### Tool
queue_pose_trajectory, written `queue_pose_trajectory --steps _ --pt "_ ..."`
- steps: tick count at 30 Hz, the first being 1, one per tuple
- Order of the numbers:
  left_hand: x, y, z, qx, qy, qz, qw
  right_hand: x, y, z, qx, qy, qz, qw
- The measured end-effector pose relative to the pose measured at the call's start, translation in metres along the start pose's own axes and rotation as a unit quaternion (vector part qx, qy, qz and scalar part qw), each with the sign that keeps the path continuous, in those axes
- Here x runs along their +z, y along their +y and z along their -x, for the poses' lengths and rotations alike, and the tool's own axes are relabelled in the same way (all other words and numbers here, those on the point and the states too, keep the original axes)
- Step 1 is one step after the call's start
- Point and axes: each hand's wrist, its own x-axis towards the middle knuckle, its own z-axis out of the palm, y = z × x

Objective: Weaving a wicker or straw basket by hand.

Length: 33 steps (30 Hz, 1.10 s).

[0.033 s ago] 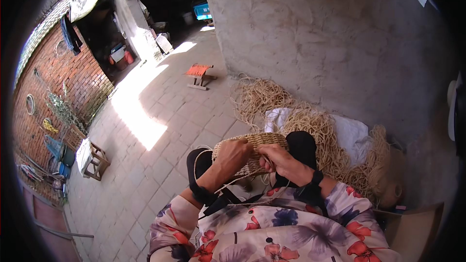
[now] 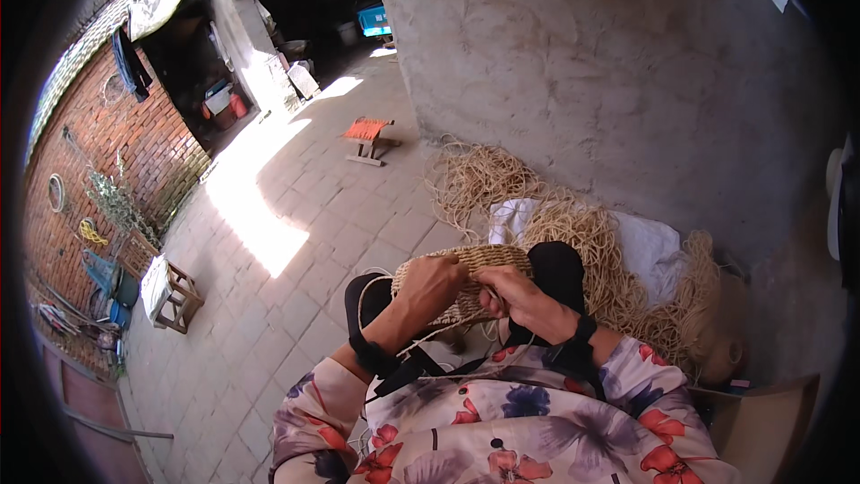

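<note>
While hardly anything has shifted since the picture just before, with the hands, the cord and the knees all sitting almost exactly where they were, that stillness suggests the work is at the same point, on one small spot rather than in a wide pull. The woven piece, tan and tightly ribbed, is at the centre of the frame, between the dark-clad knees. Its long axis runs across the frame from left to right, the right end slightly higher; I cannot tell which end is its front, since the hands cover much of the near side. Both are close together over it: the left hand is curled closed on its left half, knuckles up, and the right hand is bent in from the right, thumb against curled fingers, seemingly pinching the cord, though the exact grip is hidden. That pale strand slants from the lower left towards the right hand. Right of centre, a heap of loose cord lies along the wall, with a white sack among the coils
</note>
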Motion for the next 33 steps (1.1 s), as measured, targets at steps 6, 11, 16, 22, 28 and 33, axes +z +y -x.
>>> queue_pose_trajectory --steps 6,11,16,22,28,33 --pt "-0.003 -0.004 -0.007 0.043 -0.027 -0.005 0.999 -0.001 0.001 0.003 -0.001 0.01 -0.017 1.0" --pt "-0.006 -0.008 -0.005 0.025 0.001 0.029 0.999 0.01 -0.018 0.022 -0.023 0.0 0.107 0.994" --pt "-0.079 -0.017 0.021 -0.029 0.157 0.019 0.987 0.011 -0.055 0.036 -0.496 0.138 0.412 0.752" --pt "-0.129 0.002 0.04 -0.072 0.234 0.027 0.969 0.06 -0.047 0.014 -0.431 -0.078 0.212 0.874" --pt "-0.057 -0.017 0.047 -0.144 0.188 0.153 0.959 0.036 -0.038 0.015 -0.317 -0.045 0.138 0.937" --pt "-0.001 -0.01 0.071 -0.124 0.141 0.085 0.978 0.017 -0.031 0.015 -0.275 -0.033 0.158 0.948"
